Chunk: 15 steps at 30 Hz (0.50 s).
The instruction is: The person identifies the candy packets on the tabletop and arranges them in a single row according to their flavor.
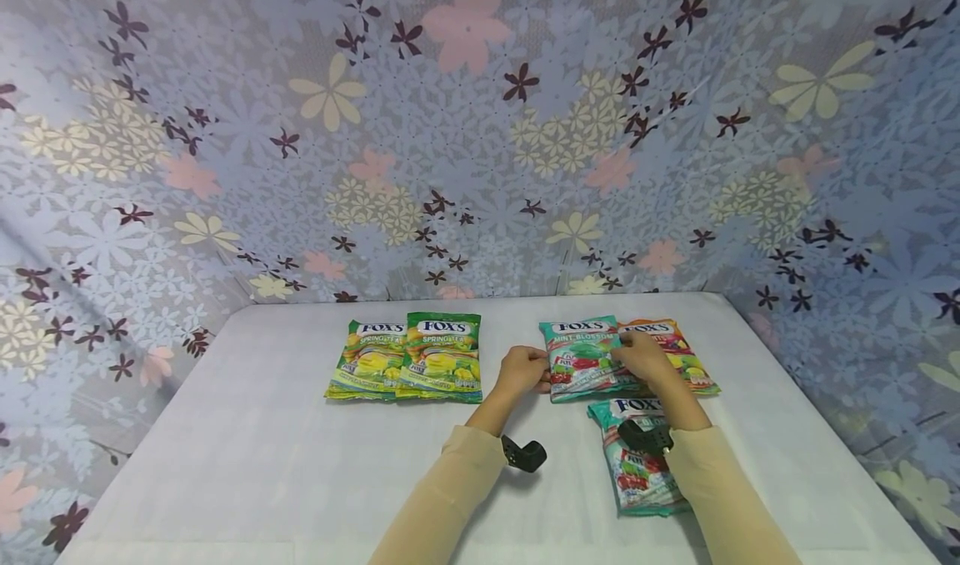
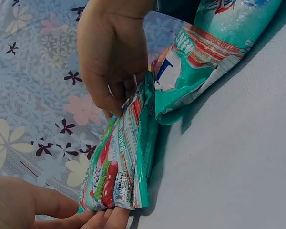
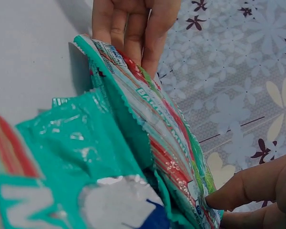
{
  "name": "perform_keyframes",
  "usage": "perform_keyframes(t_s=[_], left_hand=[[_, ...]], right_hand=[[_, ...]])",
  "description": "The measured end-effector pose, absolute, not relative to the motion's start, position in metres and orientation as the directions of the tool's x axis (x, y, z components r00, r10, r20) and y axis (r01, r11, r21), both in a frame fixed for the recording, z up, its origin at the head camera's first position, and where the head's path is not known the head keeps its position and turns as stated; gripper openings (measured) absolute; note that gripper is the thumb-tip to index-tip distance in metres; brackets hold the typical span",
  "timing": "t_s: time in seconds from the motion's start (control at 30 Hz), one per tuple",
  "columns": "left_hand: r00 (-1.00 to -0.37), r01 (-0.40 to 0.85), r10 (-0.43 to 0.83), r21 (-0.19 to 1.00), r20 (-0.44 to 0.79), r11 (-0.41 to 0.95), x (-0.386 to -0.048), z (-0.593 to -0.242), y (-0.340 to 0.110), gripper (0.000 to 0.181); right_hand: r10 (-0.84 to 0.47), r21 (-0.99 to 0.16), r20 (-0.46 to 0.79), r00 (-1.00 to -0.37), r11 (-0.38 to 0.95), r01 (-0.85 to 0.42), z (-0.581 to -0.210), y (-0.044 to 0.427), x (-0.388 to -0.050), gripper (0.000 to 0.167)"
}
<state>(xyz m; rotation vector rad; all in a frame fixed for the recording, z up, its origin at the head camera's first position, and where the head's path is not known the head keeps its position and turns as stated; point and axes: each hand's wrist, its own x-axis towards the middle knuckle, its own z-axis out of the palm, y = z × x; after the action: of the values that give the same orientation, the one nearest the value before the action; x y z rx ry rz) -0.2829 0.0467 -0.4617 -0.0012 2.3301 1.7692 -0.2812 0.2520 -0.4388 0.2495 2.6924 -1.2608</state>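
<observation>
Workpiece: the upper Mint Blossom bag [image 1: 577, 369] lies toward the rear of the table [image 1: 300, 473], between both hands. The left hand [image 1: 523, 371] pinches its 9 o'clock edge, thumb and fingers nearly closed. The right hand [image 1: 647, 358] pinches its 3 o'clock edge, gap equally small.

Status, by judgement: at 9 o'clock, a front Spring Tea bag [image 1: 441, 365] overlaps a second Spring Tea bag [image 1: 360, 369]; this pair appears complete. At 3 o'clock, the orange bag [image 1: 693, 369] is partly covered. Outstanding: the held bag is unreleased; the lower mint bag [image 1: 633, 472], at 5 o'clock, appears unplaced.
</observation>
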Motion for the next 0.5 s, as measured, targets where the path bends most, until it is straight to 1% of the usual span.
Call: perform_keyframes(t_s=[0.27, 0.5], left_hand=[[-0.978, -0.136, 0.116, 0.950, -0.174, 0.280, -0.2831, -0.4612, 0.0465, 0.022], [-0.981, -0.113, 0.119, 0.947, -0.155, 0.302, -0.2810, -0.4582, 0.0425, 0.023]], right_hand=[[0.098, -0.774, -0.182, -0.978, 0.600, 0.204, -0.4390, 0.2479, -0.2809, 0.058], [0.078, -0.817, -0.143, -0.987, 0.553, 0.162, -0.4401, 0.2446, -0.2780, 0.057]])
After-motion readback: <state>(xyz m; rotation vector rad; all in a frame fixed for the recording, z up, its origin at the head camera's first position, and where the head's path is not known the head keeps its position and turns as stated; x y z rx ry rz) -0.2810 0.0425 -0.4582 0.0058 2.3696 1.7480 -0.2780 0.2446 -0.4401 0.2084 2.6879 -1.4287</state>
